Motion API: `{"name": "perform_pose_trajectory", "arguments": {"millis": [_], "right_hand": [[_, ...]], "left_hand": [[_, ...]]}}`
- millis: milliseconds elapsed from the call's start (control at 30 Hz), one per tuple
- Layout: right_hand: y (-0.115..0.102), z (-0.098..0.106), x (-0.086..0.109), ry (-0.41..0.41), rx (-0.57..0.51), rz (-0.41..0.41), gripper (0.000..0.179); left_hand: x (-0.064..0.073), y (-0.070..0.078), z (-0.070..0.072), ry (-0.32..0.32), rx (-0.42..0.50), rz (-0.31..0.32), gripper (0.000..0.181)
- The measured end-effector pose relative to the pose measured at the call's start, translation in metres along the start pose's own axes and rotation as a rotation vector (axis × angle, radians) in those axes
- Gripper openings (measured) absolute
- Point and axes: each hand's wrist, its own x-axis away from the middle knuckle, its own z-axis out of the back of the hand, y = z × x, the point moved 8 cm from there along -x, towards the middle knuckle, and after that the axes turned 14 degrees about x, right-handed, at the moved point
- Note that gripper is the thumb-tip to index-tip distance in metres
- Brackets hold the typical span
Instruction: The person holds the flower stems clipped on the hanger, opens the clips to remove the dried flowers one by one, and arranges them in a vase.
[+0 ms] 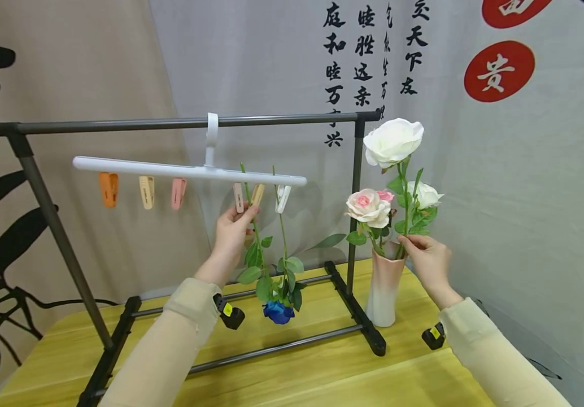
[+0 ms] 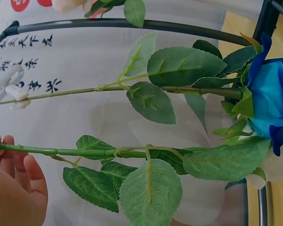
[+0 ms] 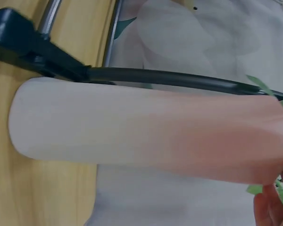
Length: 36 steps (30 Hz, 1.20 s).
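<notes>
My left hand [image 1: 232, 237] pinches the green stem [image 2: 94, 152] of a flower hanging head down, close under a tan clothespin [image 1: 258, 194]. That flower's bloom is mostly hidden. Beside it a blue rose [image 1: 278, 312] hangs upside down from a white clothespin [image 1: 283, 198]. The pegs are on a white hanger [image 1: 170, 169]. At the mouth of a pink-and-white vase [image 1: 384, 294], my right hand [image 1: 430, 263] pinches the stem of a tall white rose [image 1: 393, 143]. In the right wrist view its fingers [image 3: 273, 202] are at the rim of the vase [image 3: 146, 129], partly cut off.
A dark metal rack [image 1: 134, 125] carries the hanger and stands on a yellow wooden table [image 1: 414, 373]. Orange [image 1: 108, 190], cream [image 1: 147, 192], pink [image 1: 178, 193] and pale [image 1: 238, 198] clothespins hang further left. A pale pink rose [image 1: 369, 208] and a smaller white rose [image 1: 426, 195] are at the vase.
</notes>
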Motion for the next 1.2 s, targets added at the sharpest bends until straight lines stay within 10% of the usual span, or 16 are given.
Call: {"name": "perform_pose_trajectory", "arguments": {"millis": [367, 1200], "right_hand": [[0.000, -0.005, 0.005, 0.016, 0.156, 0.120, 0.027], [-0.002, -0.012, 0.010, -0.021, 0.141, 0.124, 0.025]], "left_hand": [[0.002, -0.004, 0.001, -0.008, 0.001, 0.005, 0.036], [0.003, -0.008, 0.002, 0.004, 0.036, 0.012, 0.036]]}}
